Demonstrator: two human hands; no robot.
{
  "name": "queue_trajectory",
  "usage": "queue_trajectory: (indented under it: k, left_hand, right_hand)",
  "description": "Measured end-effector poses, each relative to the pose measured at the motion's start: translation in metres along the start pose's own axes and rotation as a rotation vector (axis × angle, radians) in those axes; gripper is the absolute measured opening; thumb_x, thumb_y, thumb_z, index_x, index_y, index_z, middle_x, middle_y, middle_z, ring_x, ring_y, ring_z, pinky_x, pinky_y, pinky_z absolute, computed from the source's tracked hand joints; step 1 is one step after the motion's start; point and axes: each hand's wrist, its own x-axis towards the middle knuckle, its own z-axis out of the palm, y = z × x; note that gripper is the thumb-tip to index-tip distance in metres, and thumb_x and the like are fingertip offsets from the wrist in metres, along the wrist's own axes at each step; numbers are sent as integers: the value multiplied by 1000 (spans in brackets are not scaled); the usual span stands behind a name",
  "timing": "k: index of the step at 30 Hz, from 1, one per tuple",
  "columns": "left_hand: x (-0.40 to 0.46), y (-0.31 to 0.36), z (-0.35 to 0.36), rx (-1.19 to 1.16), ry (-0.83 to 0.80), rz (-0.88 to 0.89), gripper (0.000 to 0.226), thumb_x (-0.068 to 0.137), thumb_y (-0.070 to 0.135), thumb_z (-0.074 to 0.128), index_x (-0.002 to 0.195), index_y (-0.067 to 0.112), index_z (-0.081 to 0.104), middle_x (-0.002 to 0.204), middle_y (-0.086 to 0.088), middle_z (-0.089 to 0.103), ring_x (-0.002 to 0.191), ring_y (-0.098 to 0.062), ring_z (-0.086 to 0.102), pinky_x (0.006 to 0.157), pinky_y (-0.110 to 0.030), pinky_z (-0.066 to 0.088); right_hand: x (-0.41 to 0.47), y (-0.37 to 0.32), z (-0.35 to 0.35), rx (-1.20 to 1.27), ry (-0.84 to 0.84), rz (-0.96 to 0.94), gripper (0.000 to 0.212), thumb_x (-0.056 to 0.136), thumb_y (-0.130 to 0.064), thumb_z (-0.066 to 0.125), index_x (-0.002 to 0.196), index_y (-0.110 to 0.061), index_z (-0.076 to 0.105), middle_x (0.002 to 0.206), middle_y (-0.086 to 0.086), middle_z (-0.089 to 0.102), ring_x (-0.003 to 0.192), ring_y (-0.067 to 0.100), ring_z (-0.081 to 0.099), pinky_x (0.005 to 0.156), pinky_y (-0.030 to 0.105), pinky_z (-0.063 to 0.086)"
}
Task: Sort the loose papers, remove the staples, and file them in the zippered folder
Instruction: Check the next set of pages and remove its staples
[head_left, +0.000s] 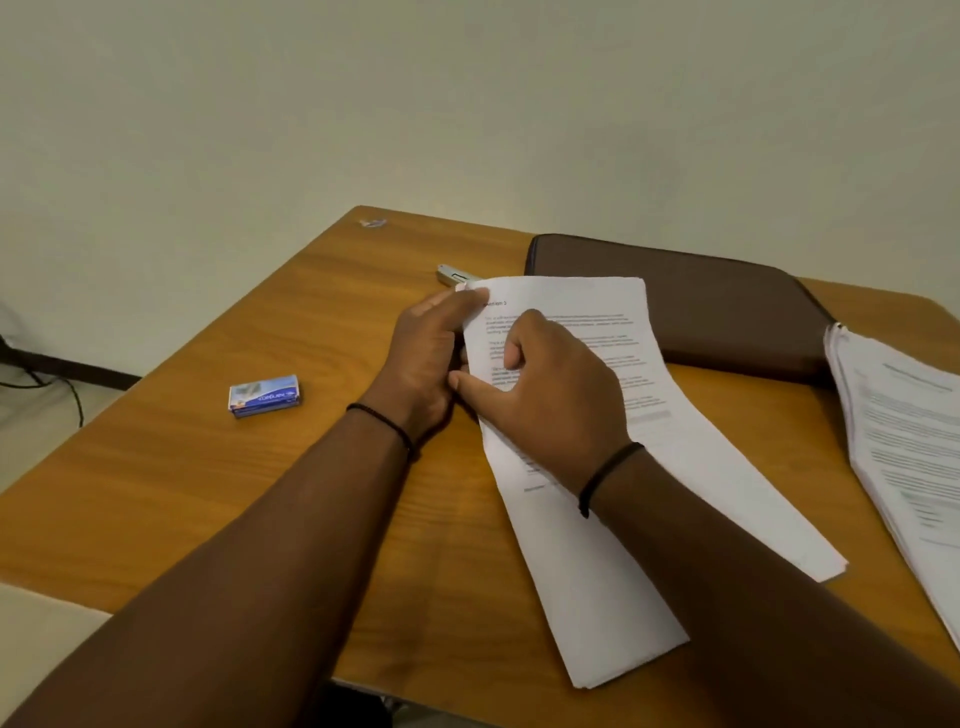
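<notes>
Papers (613, 467) | gripped by left hand (421, 358) | under right hand (550, 389)

The stapler (453, 274) at the far side of the desk (208, 467) shows only its end; the rest lies behind the held papers (649, 467) and the left hand (423, 358). The print on those papers is too blurred to read. The paper stack (904, 441) at right runs off the picture's edge. The lettering on the small box (265, 396) cannot be made out. The brown folder (691, 306) is partly covered by papers.
</notes>
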Motion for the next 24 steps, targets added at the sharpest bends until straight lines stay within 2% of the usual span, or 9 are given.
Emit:
queue_trajectory:
  k: [5, 8, 12, 16, 19, 20, 22, 23, 24]
  left_hand:
    - [3, 1, 0, -7, -56, -66, 20, 94, 11, 56, 111, 2, 63, 105, -19, 71, 90, -29, 68, 81, -39, 56]
    - [3, 2, 0, -30, -89, -94, 20, 95, 10, 50, 106, 4, 65, 97, -13, 74, 85, -25, 70, 81, -37, 57]
    - [2, 2, 2, -25, -106, -91, 23, 95, 7, 48, 113, 3, 61, 111, -20, 72, 95, -30, 69, 98, -45, 51]
    - [3, 1, 3, -48, -106, -95, 18, 96, 5, 45, 107, 5, 59, 120, -28, 66, 103, -36, 66, 95, -43, 53]
    - [3, 2, 2, 4, -177, -129, 23, 98, 19, 47, 109, 7, 63, 115, -25, 66, 105, -39, 61, 80, -37, 58]
    - [3, 3, 2, 29, -192, -126, 24, 99, 26, 49, 106, 10, 65, 113, -22, 67, 104, -38, 63, 80, -37, 58]
    - [3, 4, 2, 54, -188, -111, 30, 98, 39, 52, 102, 13, 67, 110, -18, 70, 103, -35, 66, 88, -42, 56]
    - [3, 4, 2, 60, -182, -110, 37, 97, 43, 53, 107, 11, 67, 113, -19, 70, 106, -36, 66, 91, -44, 54]
    - [3, 4, 2, 61, -185, -115, 46, 96, 47, 53, 117, 8, 66, 119, -21, 68, 108, -37, 65, 91, -45, 54]
  right_hand:
    - [-4, -7, -3, -16, -21, 10, 42, 81, -57, 67, 90, -26, 41, 80, -7, 49, 69, 11, 48, 58, 29, 46]
    - [-9, -13, -5, -43, 16, -14, 36, 85, -52, 64, 95, -21, 48, 83, -3, 53, 72, 14, 51, 60, 33, 50]
    - [-12, -19, -8, -169, -37, 50, 42, 90, -55, 54, 112, -19, 53, 99, 1, 59, 86, 18, 57, 71, 37, 54]
    - [-13, -27, -16, -273, -99, 73, 39, 96, -53, 44, 114, -19, 50, 103, 0, 59, 91, 18, 59, 73, 33, 51]
    - [-10, -30, -19, -316, -151, 72, 30, 101, -44, 39, 109, -19, 53, 89, -2, 50, 80, 16, 54, 65, 30, 38]
    - [-11, -31, -19, -334, -162, 78, 26, 101, -40, 41, 107, -19, 55, 85, -3, 46, 77, 16, 51, 64, 29, 34]
    - [-11, -33, -19, -374, -50, 64, 16, 97, -33, 54, 94, -20, 62, 75, -2, 49, 69, 17, 57, 59, 27, 30]
    - [-11, -33, -20, -363, 5, 67, 13, 95, -31, 59, 88, -20, 63, 72, -1, 55, 67, 18, 61, 57, 26, 30]
    - [-10, -31, -21, -332, -10, 73, 13, 97, -29, 57, 89, -20, 63, 76, 0, 59, 72, 18, 63, 59, 26, 33]
